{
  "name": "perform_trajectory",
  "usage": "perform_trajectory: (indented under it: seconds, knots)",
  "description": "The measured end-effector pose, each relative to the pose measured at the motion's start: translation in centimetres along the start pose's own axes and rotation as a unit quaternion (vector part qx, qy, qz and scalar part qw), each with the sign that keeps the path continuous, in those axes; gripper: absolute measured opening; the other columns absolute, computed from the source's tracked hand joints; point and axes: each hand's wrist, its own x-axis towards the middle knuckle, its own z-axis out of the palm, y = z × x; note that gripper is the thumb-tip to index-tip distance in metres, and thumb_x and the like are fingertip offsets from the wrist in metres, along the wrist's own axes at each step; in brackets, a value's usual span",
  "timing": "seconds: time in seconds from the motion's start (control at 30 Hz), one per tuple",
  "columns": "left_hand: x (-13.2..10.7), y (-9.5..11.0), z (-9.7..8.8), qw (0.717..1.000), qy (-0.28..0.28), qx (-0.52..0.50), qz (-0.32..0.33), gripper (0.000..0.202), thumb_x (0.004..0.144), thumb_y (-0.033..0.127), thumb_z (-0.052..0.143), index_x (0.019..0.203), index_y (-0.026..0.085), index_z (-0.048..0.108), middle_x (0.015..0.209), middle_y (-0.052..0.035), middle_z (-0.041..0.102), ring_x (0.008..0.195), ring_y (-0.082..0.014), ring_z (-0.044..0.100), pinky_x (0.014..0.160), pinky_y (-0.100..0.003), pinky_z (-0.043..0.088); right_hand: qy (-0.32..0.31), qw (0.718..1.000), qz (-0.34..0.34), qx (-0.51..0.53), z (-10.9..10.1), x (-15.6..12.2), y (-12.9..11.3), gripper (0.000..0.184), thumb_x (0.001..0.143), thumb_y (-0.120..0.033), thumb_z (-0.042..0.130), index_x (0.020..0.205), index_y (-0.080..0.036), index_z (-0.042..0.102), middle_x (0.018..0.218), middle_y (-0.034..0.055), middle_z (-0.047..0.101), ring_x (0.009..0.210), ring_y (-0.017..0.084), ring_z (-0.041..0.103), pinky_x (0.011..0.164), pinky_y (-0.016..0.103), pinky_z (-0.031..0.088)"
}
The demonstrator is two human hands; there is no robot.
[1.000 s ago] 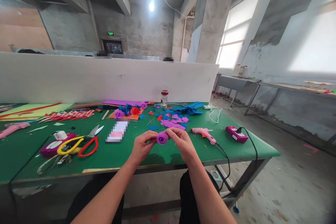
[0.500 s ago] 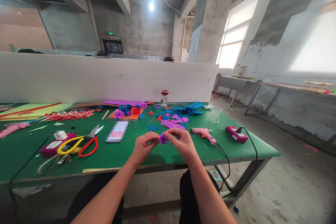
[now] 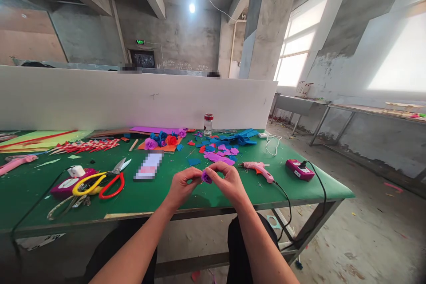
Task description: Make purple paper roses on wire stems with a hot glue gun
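A small purple paper rose (image 3: 206, 176) is held between my two hands, just above the front part of the green table (image 3: 133, 199). My left hand (image 3: 182, 186) pinches it from the left with thumb and forefinger. From the right, the thumb and fingers of my right hand (image 3: 229, 182) close on its petals and cover part of it. Beyond my hands lie purple petal pieces (image 3: 218, 158) and blue paper scraps (image 3: 245, 137). To the right rests a pink glue gun (image 3: 260, 170), its cord running off the table edge.
Red-and-yellow-handled scissors (image 3: 106, 182) lie left, beside a purple power block (image 3: 71, 183). Another purple block (image 3: 299, 170) sits right. Finished paper roses (image 3: 163, 141) and a red-capped jar (image 3: 208, 125) stand toward the white partition (image 3: 133, 102).
My right thumb and fingers have shifted slightly left over the rose, hiding more of its spiral face. The rose has turned a little. My left hand stays nearly still.
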Motion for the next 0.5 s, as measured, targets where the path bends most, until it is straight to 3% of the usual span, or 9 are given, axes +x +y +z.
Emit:
perform_trajectory:
  seconds: [0.2, 0.37, 0.5]
  knots:
    - [0.02, 0.21, 0.12, 1.0, -0.002, -0.007, -0.007, 0.013, 0.083, 0.029, 0.063, 0.08, 0.021, 0.074, 0.08, -0.0037, 0.072, 0.074, -0.016, 0.064, 0.071, -0.026, 0.05, -0.002, 1.0, -0.012, 0.013, 0.4, -0.11, -0.09, 0.024, 0.082, -0.035, 0.062, 0.066, -0.019, 0.069, 0.068, 0.0028, 0.066, 0.069, 0.017, 0.059, 0.067, 0.028, 0.047]
    - [-0.07, 0.12, 0.18, 0.999, 0.024, -0.02, -0.033, 0.009, 0.08, 0.027, 0.067, 0.081, 0.022, 0.074, 0.08, -0.0025, 0.072, 0.074, -0.0157, 0.063, 0.068, -0.025, 0.05, 0.028, 0.994, 0.033, 0.104, 0.26, -0.01, -0.29, 0.027, 0.086, -0.041, 0.057, 0.095, -0.021, 0.073, 0.084, 0.0037, 0.07, 0.077, 0.018, 0.061, 0.072, 0.028, 0.047]
    - [0.08, 0.08, 0.07, 0.993, 0.083, -0.04, -0.072, 0.008, 0.078, 0.027, 0.068, 0.074, 0.022, 0.073, 0.072, -0.0006, 0.069, 0.068, -0.0145, 0.062, 0.065, -0.024, 0.049, 0.031, 0.987, 0.07, 0.142, 0.26, 0.15, 0.36, 0.037, 0.09, -0.048, 0.049, 0.098, -0.022, 0.074, 0.083, 0.0035, 0.068, 0.076, 0.017, 0.057, 0.076, 0.03, 0.046]
